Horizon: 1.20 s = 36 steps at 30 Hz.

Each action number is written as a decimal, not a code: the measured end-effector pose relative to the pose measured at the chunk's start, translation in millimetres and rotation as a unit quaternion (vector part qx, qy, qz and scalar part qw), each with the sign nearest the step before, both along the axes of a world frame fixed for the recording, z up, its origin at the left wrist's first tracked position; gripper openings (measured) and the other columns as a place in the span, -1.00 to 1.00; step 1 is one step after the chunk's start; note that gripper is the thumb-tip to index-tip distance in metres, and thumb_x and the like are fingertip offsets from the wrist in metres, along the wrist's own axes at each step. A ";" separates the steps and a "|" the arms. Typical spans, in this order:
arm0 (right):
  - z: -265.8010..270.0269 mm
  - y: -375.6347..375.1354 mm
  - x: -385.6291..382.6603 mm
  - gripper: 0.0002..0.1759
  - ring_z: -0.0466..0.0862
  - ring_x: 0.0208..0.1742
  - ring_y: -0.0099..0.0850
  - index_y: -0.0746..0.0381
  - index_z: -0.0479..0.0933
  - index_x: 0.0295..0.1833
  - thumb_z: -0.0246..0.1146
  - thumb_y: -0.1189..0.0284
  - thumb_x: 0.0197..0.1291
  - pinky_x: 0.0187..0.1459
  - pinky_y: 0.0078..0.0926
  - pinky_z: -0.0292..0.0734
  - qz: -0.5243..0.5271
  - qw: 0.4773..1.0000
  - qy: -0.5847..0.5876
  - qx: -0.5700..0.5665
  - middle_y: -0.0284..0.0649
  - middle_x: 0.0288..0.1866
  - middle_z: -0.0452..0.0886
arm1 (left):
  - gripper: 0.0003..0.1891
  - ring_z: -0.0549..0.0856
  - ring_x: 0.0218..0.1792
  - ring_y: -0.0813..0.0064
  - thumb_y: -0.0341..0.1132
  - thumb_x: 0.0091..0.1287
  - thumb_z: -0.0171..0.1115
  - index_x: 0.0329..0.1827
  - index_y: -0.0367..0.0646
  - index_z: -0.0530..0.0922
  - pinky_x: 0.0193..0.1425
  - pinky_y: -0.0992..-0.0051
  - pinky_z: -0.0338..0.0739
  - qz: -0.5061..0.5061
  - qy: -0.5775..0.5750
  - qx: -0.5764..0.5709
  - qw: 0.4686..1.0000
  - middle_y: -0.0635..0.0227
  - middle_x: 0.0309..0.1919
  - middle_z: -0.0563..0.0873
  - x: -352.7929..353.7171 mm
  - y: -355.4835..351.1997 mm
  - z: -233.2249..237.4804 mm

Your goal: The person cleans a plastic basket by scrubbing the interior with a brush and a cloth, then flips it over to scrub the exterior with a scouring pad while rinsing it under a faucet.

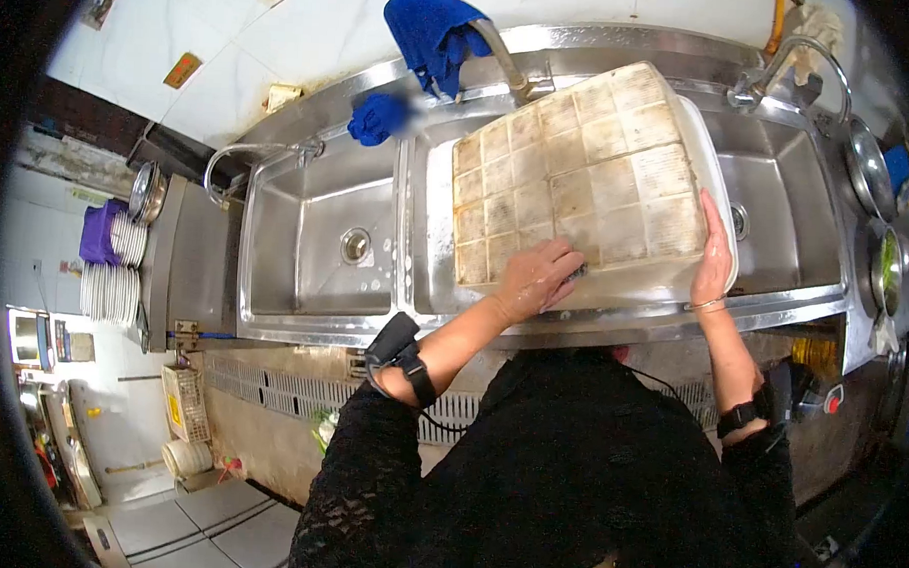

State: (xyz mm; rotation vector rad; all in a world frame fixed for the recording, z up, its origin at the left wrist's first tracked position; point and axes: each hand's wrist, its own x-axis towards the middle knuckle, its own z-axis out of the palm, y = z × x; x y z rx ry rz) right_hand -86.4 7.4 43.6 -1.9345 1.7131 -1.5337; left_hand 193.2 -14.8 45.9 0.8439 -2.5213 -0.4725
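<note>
A large whitish plastic tub [568, 178] rests over the middle sink with its gridded, brown-stained base facing up. My left hand [540, 279] is curled against the near part of that base. Its fingers close round a small dark scouring pad [577, 273], mostly hidden under them. My right hand [714, 248] lies along the tub's right side, fingers stretched out and palm pressed to the wall. Wet skin shows on the left hand.
A steel sink basin [315, 264] is on the left, another basin [778, 205] on the right. Blue cloths hang over the middle faucet [502, 60] and lie on the ledge. Stacked plates [110, 292] stand far left; metal bowls [869, 168] sit at right.
</note>
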 end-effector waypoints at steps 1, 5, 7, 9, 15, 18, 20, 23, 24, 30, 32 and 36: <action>0.4 0.2 -0.8 -0.43 0.32 0.35 -0.17 0.36 0.31 0.29 -0.30 0.21 0.40 0.36 -0.37 0.09 0.002 1.000 -0.020 0.014 -0.03 0.30 0.37 | -0.63 0.59 -0.23 0.20 -0.39 -0.03 0.30 -0.10 -0.07 0.47 -0.27 0.32 0.53 -0.019 0.022 -0.010 1.000 0.25 -0.25 0.51 -8.1 -2.2 6.1; -2.2 0.0 -0.7 -0.48 0.34 0.34 -0.21 0.34 0.35 0.27 -0.32 0.31 0.41 0.36 -0.39 0.11 -0.002 0.997 -0.074 0.033 -0.05 0.29 0.39 | -0.64 0.59 -0.24 0.19 -0.39 -0.03 0.30 -0.12 -0.06 0.47 -0.30 0.31 0.52 -0.090 0.084 -0.032 0.992 0.27 -0.25 0.51 -79.6 -3.9 35.1; -9.3 -1.5 -4.6 -0.50 0.35 0.33 -0.22 0.33 0.37 0.25 -0.30 0.33 0.41 0.35 -0.41 0.12 0.006 0.994 -0.104 0.036 -0.08 0.28 0.40 | -0.62 0.60 -0.22 0.20 -0.36 -0.03 0.31 -0.10 -0.01 0.47 -0.28 0.32 0.53 -0.091 0.089 -0.031 0.991 0.29 -0.23 0.53 -115.4 -16.4 47.5; -9.8 -0.2 -7.4 -0.50 0.36 0.33 -0.21 0.33 0.38 0.23 -0.31 0.32 0.41 0.35 -0.41 0.13 -0.006 0.996 -0.086 0.029 -0.07 0.28 0.41 | -0.63 0.60 -0.21 0.20 -0.35 -0.02 0.30 -0.10 -0.01 0.48 -0.27 0.32 0.53 -0.084 0.104 -0.068 0.989 0.28 -0.24 0.53 -131.3 -40.9 46.5; -2.8 10.1 -36.9 -0.60 0.39 0.29 -0.14 0.28 0.42 0.19 -0.06 0.35 0.33 0.32 -0.33 0.18 -0.006 0.998 0.016 0.063 -0.05 0.22 0.46 | -0.69 0.61 -0.21 0.21 -0.36 0.03 0.29 -0.11 -0.03 0.55 -0.23 0.31 0.53 0.121 0.030 -0.024 0.992 0.24 -0.27 0.56 -123.2 -124.3 60.2; -17.4 10.5 -67.2 -0.60 0.41 0.27 -0.12 0.27 0.41 0.18 -0.04 0.32 0.32 0.31 -0.30 0.20 -0.174 0.982 0.058 0.053 -0.03 0.19 0.48 | -0.70 0.62 -0.23 0.23 -0.34 0.01 0.32 -0.14 0.02 0.56 -0.24 0.31 0.54 0.020 0.051 -0.036 0.998 0.30 -0.20 0.58 -139.0 -88.7 95.1; -54.7 4.6 -88.2 -0.56 0.46 0.21 -0.12 0.28 0.40 0.19 0.03 0.27 0.28 0.24 -0.28 0.29 -0.228 0.971 0.031 0.070 0.00 0.14 0.51 | -0.68 0.63 -0.26 0.24 -0.32 0.02 0.33 -0.11 0.05 0.56 -0.26 0.32 0.54 -0.168 0.037 -0.028 0.985 0.33 -0.22 0.56 -151.1 -61.5 101.2; -100.9 -0.1 -108.5 -0.50 0.48 0.19 -0.15 0.30 0.40 0.18 0.10 0.20 0.23 0.20 -0.28 0.32 -0.174 0.917 -0.189 0.306 0.05 0.13 0.50 | -0.68 0.62 -0.19 0.23 -0.34 0.02 0.31 -0.11 -0.02 0.56 -0.24 0.34 0.55 -0.185 -0.057 0.012 0.981 0.30 -0.23 0.57 -157.2 -48.8 96.9; -119.9 -0.5 -110.2 -0.52 0.56 0.03 -0.21 0.31 0.43 0.12 0.12 0.18 0.22 0.05 -0.32 0.41 -0.174 0.931 -0.194 0.256 0.00 0.00 0.56 | -0.68 0.62 -0.19 0.23 -0.34 0.02 0.31 -0.11 -0.02 0.56 -0.24 0.34 0.55 -0.189 -0.063 0.012 0.980 0.30 -0.23 0.57 -161.4 -58.5 95.8; -136.1 11.9 -110.8 -0.67 0.48 -0.61 -0.51 0.28 0.51 -0.19 0.13 0.19 0.24 -0.55 -0.52 0.39 -0.055 0.808 -0.503 0.302 -0.33 -0.56 0.48 | -0.74 0.63 -0.24 0.15 -0.31 0.09 0.21 -0.11 0.02 0.56 -0.26 0.25 0.54 0.008 -0.186 -0.152 0.971 0.24 -0.23 0.55 -187.0 -157.3 106.7; -140.6 13.8 -107.0 -0.69 0.39 -0.71 -0.58 0.27 0.50 -0.26 0.13 0.21 0.24 -0.65 -0.55 0.30 -0.061 0.798 -0.532 0.277 -0.41 -0.65 0.40 | -0.74 0.63 -0.25 0.13 -0.30 0.10 0.20 -0.11 0.02 0.56 -0.26 0.23 0.54 0.020 -0.241 -0.175 0.955 0.23 -0.24 0.55 -192.3 -157.6 109.0; -127.7 16.0 -102.9 -0.69 0.42 -0.65 -0.59 0.27 0.50 -0.27 0.11 0.21 0.27 -0.60 -0.59 0.31 -0.026 0.787 -0.558 0.261 -0.41 -0.62 0.44 | -0.71 0.63 -0.22 0.17 -0.37 0.01 0.27 -0.14 0.00 0.57 -0.23 0.27 0.56 -0.139 -0.261 -0.118 0.948 0.26 -0.23 0.55 -187.6 -103.4 116.0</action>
